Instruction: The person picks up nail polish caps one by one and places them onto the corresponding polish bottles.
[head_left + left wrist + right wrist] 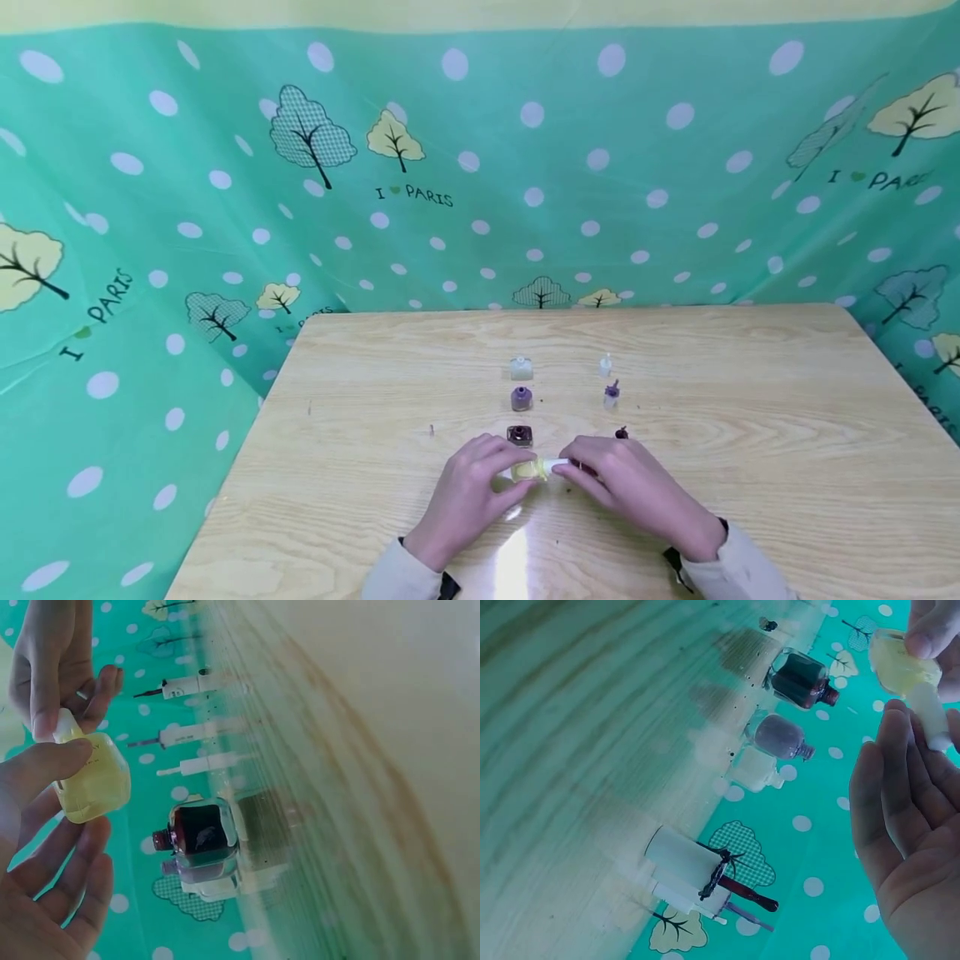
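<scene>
My left hand (pixel 478 483) pinches a nail polish bottle (pixel 97 784) of clear glass with pale yellow polish, between thumb and fingers. The bottle is tilted on its side just over the table, and its white cap (pixel 928 716) sits on the neck, pointing right. Fingertips of my right hand (pixel 626 475) pinch that cap from the right. Just beyond the hands, an uncapped dark red polish bottle (pixel 519 435) stands upright. Behind it, in a row going away, are an uncapped purple bottle (pixel 521 398) and an uncapped whitish bottle (pixel 521 368).
Right of the bottles, brush caps stand brush-up on the wooden table (pixel 360 375): a white one (pixel 605 365), one with a purple brush (pixel 611 394) and one with a dark red brush (pixel 746 892). Small dark specks dot the wood. A green patterned cloth (pixel 450 167) hangs behind.
</scene>
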